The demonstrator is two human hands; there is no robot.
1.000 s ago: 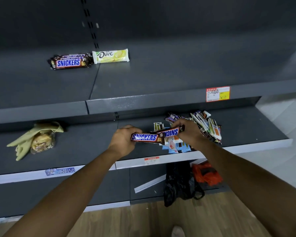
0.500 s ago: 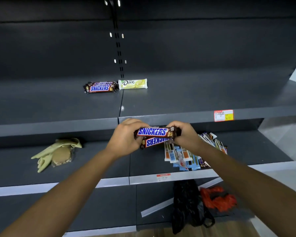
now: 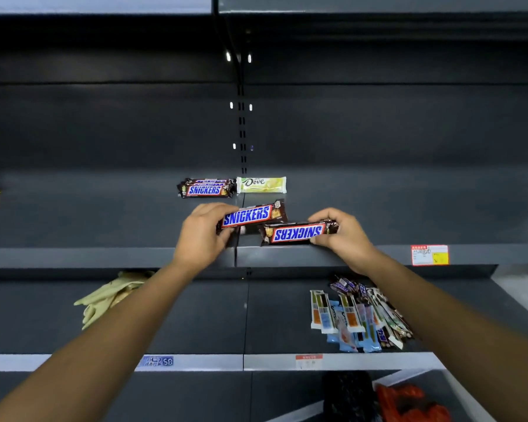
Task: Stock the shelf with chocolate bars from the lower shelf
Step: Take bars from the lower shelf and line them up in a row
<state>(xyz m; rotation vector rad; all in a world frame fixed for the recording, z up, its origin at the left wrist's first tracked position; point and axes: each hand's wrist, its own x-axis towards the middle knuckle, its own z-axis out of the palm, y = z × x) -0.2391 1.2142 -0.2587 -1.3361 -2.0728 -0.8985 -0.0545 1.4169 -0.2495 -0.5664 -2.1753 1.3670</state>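
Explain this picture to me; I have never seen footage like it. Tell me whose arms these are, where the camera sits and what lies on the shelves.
No machine here: a person wears one camera on the head, looking down at their own arms. The left hand grips one Snickers bar, the right hand a second Snickers bar with its name upside down, both above the upper shelf. Further back lie a Snickers stack and a Dove bar. The lower shelf holds a pile of mixed bars and pale gloves.

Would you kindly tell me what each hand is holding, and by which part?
Left hand: upright Snickers bar, left end. Right hand: inverted Snickers bar, right end.
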